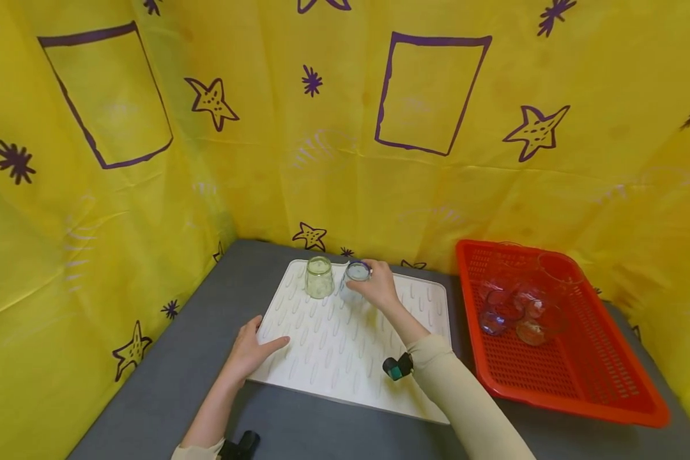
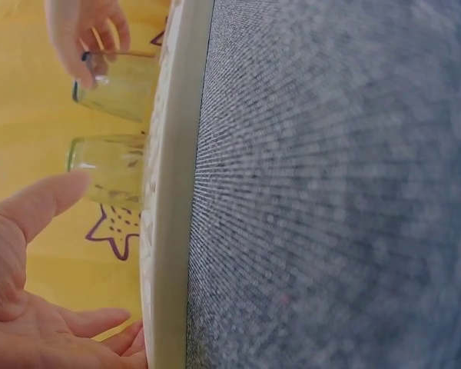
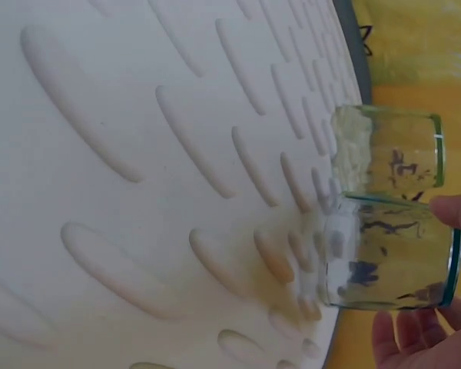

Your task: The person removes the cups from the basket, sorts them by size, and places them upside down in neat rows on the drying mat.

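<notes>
"Blue-edged glass [image 3: 392,254]: where is it?"

"Standing on the white mat [image 1: 322,358], the right hand's [image 1: 377,285] grip clamped around its top, beside the green glass [image 1: 319,282]."

"And the left hand [image 1: 250,350]?"

"Grip apart, by the mat's left edge. Rightward, a red basket [image 1: 581,409] holds glasses [image 1: 531,329]."

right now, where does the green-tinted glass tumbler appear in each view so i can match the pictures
Head: green-tinted glass tumbler, just below and left of centre.
Left wrist: green-tinted glass tumbler, left half, near mid-height, seen sideways.
Right wrist: green-tinted glass tumbler, right side, above mid-height.
Shared landmark: the blue-rimmed tumbler beside it, held by the right hand.
</notes>
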Tool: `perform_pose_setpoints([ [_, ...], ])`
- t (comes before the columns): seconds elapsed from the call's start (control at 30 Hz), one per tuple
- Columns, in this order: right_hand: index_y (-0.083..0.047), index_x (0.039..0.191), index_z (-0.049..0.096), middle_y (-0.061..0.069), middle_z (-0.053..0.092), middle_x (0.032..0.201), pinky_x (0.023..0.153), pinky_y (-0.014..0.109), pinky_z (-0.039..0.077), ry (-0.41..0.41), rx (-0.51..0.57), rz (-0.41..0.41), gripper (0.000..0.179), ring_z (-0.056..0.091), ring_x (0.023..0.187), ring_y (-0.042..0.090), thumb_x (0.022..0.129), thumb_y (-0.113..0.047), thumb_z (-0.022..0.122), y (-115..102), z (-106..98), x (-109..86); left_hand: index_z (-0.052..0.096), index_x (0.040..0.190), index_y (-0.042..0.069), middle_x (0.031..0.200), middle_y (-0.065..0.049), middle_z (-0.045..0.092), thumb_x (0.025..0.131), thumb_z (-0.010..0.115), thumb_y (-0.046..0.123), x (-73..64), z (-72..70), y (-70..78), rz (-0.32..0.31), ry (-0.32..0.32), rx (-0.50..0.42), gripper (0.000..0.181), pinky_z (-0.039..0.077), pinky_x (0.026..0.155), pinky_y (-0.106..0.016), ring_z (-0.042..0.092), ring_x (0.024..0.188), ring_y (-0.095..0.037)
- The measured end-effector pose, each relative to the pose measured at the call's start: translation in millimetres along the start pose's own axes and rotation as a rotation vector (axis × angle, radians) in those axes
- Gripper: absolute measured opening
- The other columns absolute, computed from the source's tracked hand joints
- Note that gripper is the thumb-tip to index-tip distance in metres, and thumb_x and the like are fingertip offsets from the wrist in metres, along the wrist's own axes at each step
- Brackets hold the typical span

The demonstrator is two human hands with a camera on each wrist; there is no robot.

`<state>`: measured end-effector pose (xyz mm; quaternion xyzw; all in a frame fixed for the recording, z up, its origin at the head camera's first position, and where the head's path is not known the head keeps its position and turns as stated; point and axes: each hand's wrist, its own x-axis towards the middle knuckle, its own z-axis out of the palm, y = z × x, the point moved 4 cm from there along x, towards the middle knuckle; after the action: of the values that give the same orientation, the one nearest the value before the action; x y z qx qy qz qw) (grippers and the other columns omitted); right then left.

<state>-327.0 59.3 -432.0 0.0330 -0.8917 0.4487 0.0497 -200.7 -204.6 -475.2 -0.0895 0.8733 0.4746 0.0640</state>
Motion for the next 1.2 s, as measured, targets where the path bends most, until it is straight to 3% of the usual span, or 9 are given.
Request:
perform_pose_setpoints([
  [0.63, -0.001, 0.132, 0.045, 0.019, 0.040, 0.131, 0.097, 0.045, 0.036, -0.046, 0.000, 0.012, 0.074, 0.038, 0.120, 0.033, 0.071, -0.029, 0.077, 11.4, -6.0, -4.2, 0.017, 0.141, -0.007, 0.144, -0.027, 0.016, 0.076, 0.071, 0.042, 1.6, 6.3, 3.1, 0.002, -0.018, -0.020, 0.098, 0.020, 0.104, -0.056, 0.017, 0.131, -0.041],
  [0.83, -0.006, 0.135, 0.042, 0.016, 0.039, 0.132, 0.087, 0.045, 0.042, -0.080, 0.001, -0.003, 0.074, 0.041, 0.115, 0.033, 0.075, -0.033, 0.075, 6.3, -32.7, -18.9, 0.017, 0.141, -0.006, 0.144, -0.027, 0.015, 0.076, 0.071, 0.044, 1.2, 6.5, 2.2, -0.003, -0.026, -0.021, 0.098, 0.020, 0.104, -0.055, 0.017, 0.132, -0.041],
  [1.2, -0.013, 0.135, 0.038, 0.009, 0.040, 0.134, 0.088, 0.043, 0.043, -0.089, 0.114, 0.052, 0.073, 0.038, 0.118, 0.030, 0.077, -0.043, 0.070, 8.2, -103.8, -57.6, 0.016, 0.142, -0.006, 0.145, -0.027, 0.014, 0.078, 0.070, 0.043, 0.4, 1.2, -1.9, -0.001, -0.026, -0.009, 0.097, 0.019, 0.104, -0.054, 0.014, 0.133, -0.040],
])
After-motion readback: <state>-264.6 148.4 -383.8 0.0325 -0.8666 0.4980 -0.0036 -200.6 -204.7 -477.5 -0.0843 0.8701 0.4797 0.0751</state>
